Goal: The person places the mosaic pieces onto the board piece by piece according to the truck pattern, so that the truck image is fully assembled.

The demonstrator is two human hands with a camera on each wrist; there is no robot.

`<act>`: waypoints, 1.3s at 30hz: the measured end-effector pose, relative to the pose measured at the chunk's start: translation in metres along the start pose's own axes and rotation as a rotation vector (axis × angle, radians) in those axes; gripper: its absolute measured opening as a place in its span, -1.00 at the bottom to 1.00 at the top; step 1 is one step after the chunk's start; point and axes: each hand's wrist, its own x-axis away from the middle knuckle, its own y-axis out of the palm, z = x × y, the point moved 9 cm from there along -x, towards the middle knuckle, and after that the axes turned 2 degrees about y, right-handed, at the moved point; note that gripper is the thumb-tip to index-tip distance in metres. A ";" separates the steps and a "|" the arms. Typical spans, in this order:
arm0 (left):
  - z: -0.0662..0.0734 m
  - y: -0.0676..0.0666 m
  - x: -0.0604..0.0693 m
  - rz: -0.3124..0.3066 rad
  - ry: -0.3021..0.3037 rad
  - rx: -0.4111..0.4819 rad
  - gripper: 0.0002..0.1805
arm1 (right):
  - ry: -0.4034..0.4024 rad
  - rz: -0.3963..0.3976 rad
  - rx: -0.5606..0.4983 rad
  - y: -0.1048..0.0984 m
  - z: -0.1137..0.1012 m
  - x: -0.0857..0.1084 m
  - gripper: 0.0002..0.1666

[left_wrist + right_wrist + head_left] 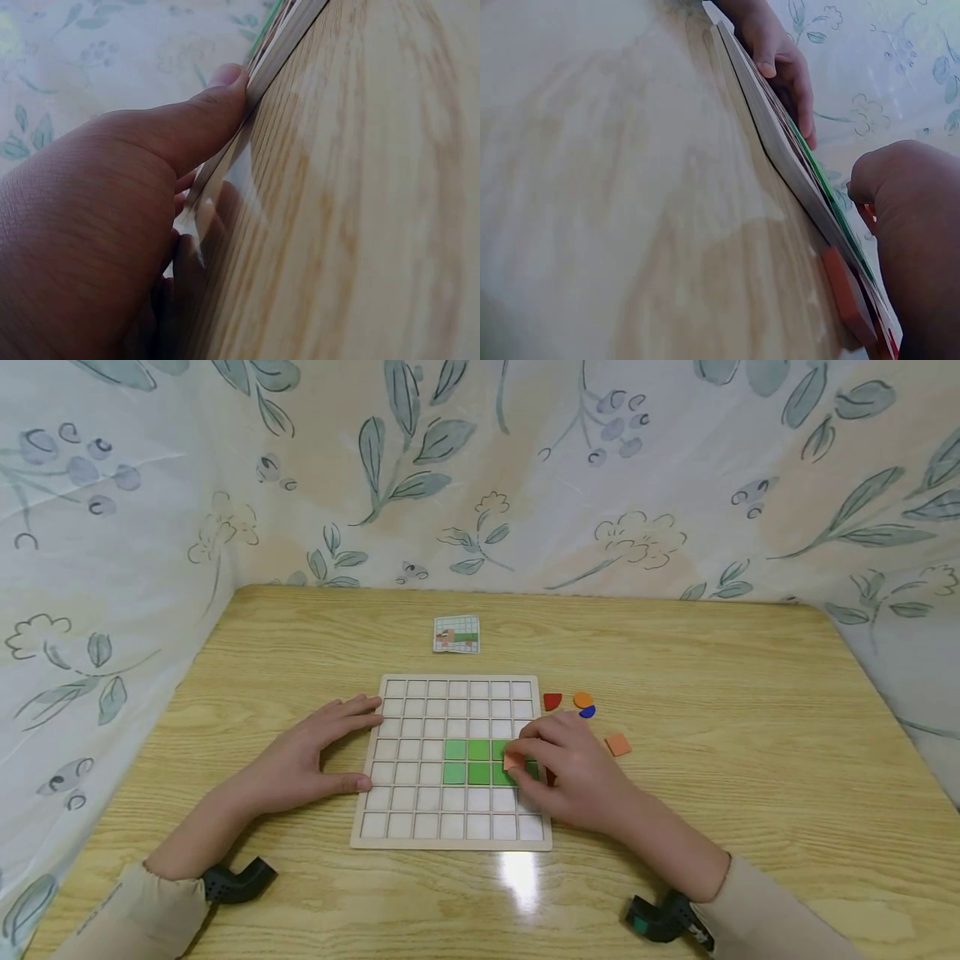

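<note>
A wooden grid board (450,843) lies on the table, with two rows of green square tiles (478,761) in its middle and right cells. My left hand (296,766) rests at the board's left edge, thumb and fingertips touching the frame; the left wrist view shows the thumb (206,116) against the rim. Over the right end of the green rows, my right hand (577,772) pinches an orange square tile (513,761) between thumb and fingers. That hand hides some right-hand cells and most of a dark red piece (551,777) beside the board.
Right of the board lie a red quarter-circle (552,701), an orange disc (582,699), a blue piece (587,712) and another orange square (618,744). Behind the board is a small picture card (457,637) with a gridded coloured pattern. Patterned fabric (487,468) hangs around the table.
</note>
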 end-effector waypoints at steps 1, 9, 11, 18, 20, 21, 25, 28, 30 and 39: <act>0.000 0.000 0.000 0.002 0.003 0.001 -0.07 | -0.009 0.003 0.001 0.001 -0.002 -0.002 -0.82; -0.001 -0.001 0.000 0.001 0.002 -0.005 -0.07 | -0.044 0.012 -0.021 0.011 -0.015 -0.015 -0.85; -0.002 -0.001 0.000 0.000 0.001 -0.001 -0.07 | -0.048 0.013 -0.030 0.015 -0.019 -0.019 -0.87; -0.004 -0.001 0.000 -0.002 -0.011 0.001 -0.05 | -0.055 -0.009 -0.025 0.029 -0.028 -0.031 -0.91; -0.004 -0.001 0.000 -0.002 -0.011 0.001 -0.06 | -0.057 -0.016 -0.019 0.032 -0.030 -0.033 -0.90; -0.004 -0.001 0.000 -0.001 -0.010 0.003 -0.06 | -0.057 -0.020 -0.020 0.033 -0.031 -0.035 -0.90; -0.004 -0.001 0.000 0.002 -0.008 0.009 -0.06 | -0.067 -0.022 -0.024 0.036 -0.035 -0.040 -0.91; -0.004 -0.001 0.000 0.001 -0.007 0.010 -0.06 | -0.071 -0.030 -0.029 0.039 -0.038 -0.045 -0.92; -0.003 -0.002 -0.001 0.002 -0.004 0.010 -0.07 | -0.072 -0.041 -0.032 0.041 -0.040 -0.047 -0.92; -0.003 -0.003 -0.002 -0.016 -0.022 0.017 -0.04 | -0.068 -0.079 -0.042 0.049 -0.043 -0.054 -0.88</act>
